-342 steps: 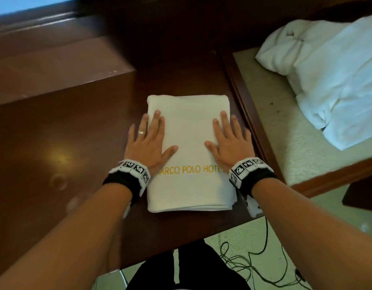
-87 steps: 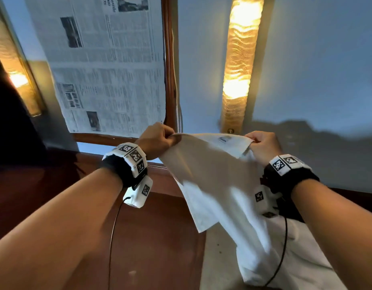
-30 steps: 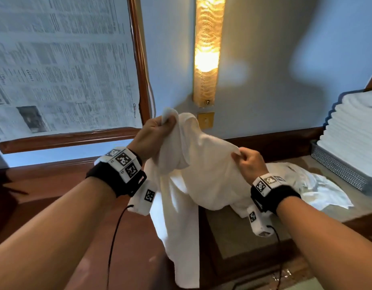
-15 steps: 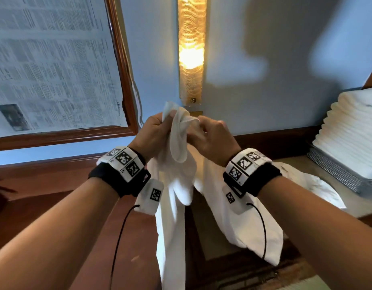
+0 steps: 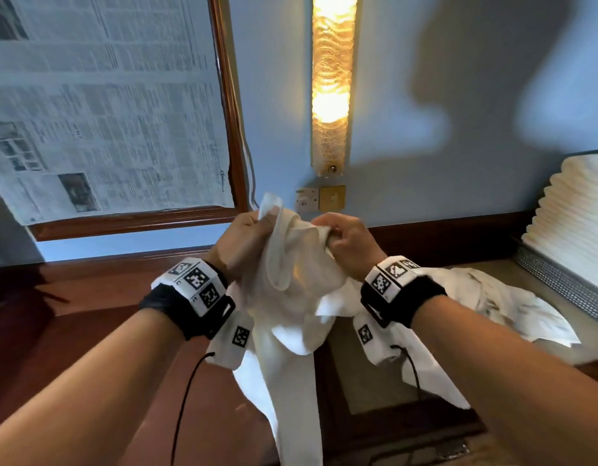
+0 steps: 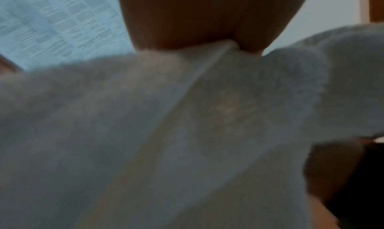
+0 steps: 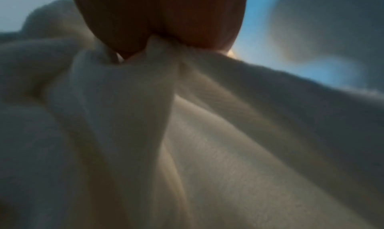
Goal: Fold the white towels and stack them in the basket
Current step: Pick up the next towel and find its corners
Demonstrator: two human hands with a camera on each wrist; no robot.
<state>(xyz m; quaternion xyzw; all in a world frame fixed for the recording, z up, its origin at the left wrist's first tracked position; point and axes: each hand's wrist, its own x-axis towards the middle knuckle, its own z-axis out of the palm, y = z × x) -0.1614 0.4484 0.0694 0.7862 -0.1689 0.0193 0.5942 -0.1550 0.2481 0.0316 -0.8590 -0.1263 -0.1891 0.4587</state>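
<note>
I hold an unfolded white towel (image 5: 291,297) up in the air before the wall. My left hand (image 5: 247,240) pinches one top corner, which sticks up above the thumb. My right hand (image 5: 344,240) grips the bunched upper edge close beside it. The cloth sags between the hands and hangs down past the desk edge. In the left wrist view the fingers (image 6: 197,27) clamp the white towel (image 6: 187,134). In the right wrist view the fingertips (image 7: 158,24) pinch a fold of the white towel (image 7: 187,142). A stack of folded towels (image 5: 573,223) sits in the grey mesh basket (image 5: 560,284) at the far right.
More crumpled white cloth (image 5: 512,304) lies on the beige surface (image 5: 368,381) to the right. A dark wooden desk (image 5: 89,324) spreads below on the left. A lit wall lamp (image 5: 331,85) and a newspaper-covered window (image 5: 99,102) are ahead.
My right hand moved from a lower grab up to the towel's top edge next to the left hand, and the hands now stand slightly apart. The view tilted a little lower.
</note>
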